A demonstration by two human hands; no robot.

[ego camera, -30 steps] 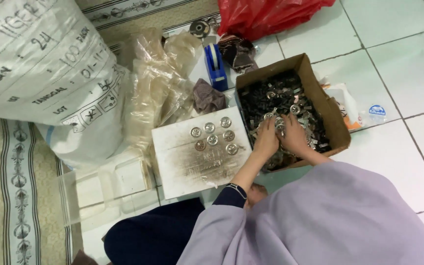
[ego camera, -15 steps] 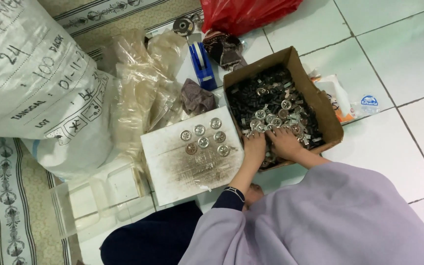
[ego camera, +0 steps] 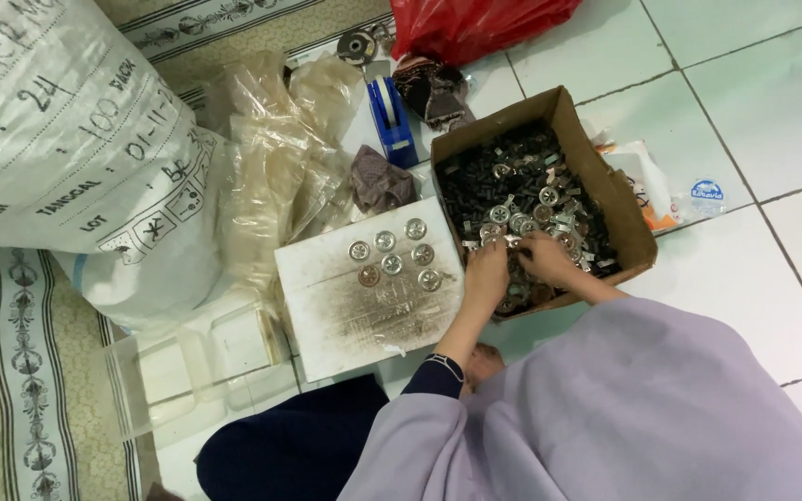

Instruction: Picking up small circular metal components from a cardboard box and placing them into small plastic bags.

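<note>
Seen from above, a person sits on a tiled floor [ego camera: 754,111]. Both hands reach into a cardboard box [ego camera: 626,209] of small metal parts [ego camera: 522,190]. The left hand [ego camera: 486,274] and right hand [ego camera: 545,258] rest among them, fingers curled; what they pinch cannot be told. Seven round metal discs [ego camera: 392,255] lie on a white board [ego camera: 364,311] just beside the box.

A white tiled floor [ego camera: 754,102] carries everything, with a patterned mat [ego camera: 20,390] along its left edge. On it lie a big white woven sack [ego camera: 67,139] at the upper left, crumpled clear plastic bags [ego camera: 271,158], a blue tape dispenser [ego camera: 390,109] and a red plastic bag [ego camera: 475,23] at the top edge. Near the middle lie an open cardboard box [ego camera: 605,186] of small metal parts, a stained white board [ego camera: 364,297] just left of it, and a clear plastic tray [ego camera: 197,362].
</note>
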